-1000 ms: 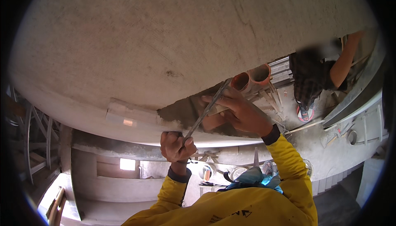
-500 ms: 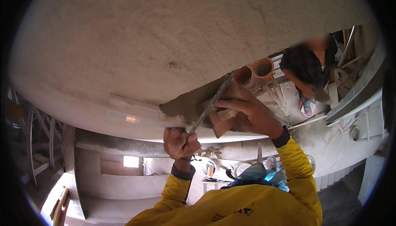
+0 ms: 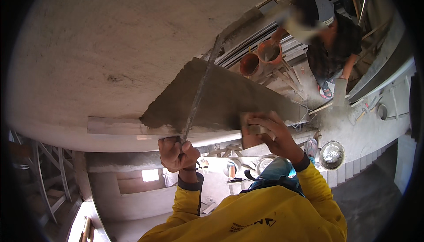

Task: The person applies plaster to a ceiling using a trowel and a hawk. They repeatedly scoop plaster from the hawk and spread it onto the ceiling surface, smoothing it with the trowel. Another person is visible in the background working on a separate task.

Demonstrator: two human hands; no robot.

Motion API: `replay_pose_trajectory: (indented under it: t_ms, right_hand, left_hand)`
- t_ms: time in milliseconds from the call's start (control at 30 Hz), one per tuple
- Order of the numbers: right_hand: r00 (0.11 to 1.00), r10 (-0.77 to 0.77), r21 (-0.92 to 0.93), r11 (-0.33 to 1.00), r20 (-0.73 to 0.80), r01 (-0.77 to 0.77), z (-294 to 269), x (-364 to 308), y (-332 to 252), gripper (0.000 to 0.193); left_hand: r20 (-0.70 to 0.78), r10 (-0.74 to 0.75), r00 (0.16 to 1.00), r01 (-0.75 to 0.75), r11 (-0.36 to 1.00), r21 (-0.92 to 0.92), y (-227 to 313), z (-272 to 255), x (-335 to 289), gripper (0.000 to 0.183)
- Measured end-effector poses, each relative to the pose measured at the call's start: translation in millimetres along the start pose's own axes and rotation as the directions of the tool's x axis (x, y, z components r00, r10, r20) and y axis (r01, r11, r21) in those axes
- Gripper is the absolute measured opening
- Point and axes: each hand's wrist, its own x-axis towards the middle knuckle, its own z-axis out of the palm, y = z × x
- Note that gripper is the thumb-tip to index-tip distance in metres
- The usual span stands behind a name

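Observation:
My left hand (image 3: pixel 176 153) is shut around the lower end of a long thin metal straightedge (image 3: pixel 201 87). The straightedge slants up and to the right across a dark, wet patch of plaster (image 3: pixel 229 96) on a pale curved concrete surface (image 3: pixel 110 43). My right hand (image 3: pixel 274 138) grips a small brown wooden float (image 3: pixel 249 137) held flat against the lower right edge of the wet patch. Both forearms wear yellow sleeves with dark cuffs.
Another person in a cap (image 3: pixel 327 34) stands below at the upper right, next to two orange buckets (image 3: pixel 250 64). A round metal pan (image 3: pixel 331 154) lies on the grey floor below. Scaffold or stair frames (image 3: pixel 48 184) stand at the lower left.
The wet plaster patch fills more of the view. My right hand with the float has come down and right, away from the straightedge. The other person has shifted nearer the buckets.

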Motion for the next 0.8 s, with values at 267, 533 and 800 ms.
replay_pose_trajectory:
  t_ms: [267,533,800]
  right_hand:
    - [0.973,-0.181,0.064,0.983,0.146,0.173,8.9,55.0,-14.5,0.059]
    - [0.989,-0.144,0.158,0.978,0.022,0.139,11.5,49.0,1.7,0.061]
    - [0.985,-0.168,0.106,0.981,0.039,0.163,23.5,56.1,2.9,0.063]
  left_hand:
    - [0.037,-0.003,0.999,0.002,1.0,0.031,-2.4,0.3,0.8,0.053]
    - [-0.008,0.049,0.999,-0.049,0.999,-0.02,-0.5,1.4,0.9,0.048]
    - [0.0,0.064,0.998,-0.064,0.995,-0.071,-3.0,0.0,-1.3,0.041]
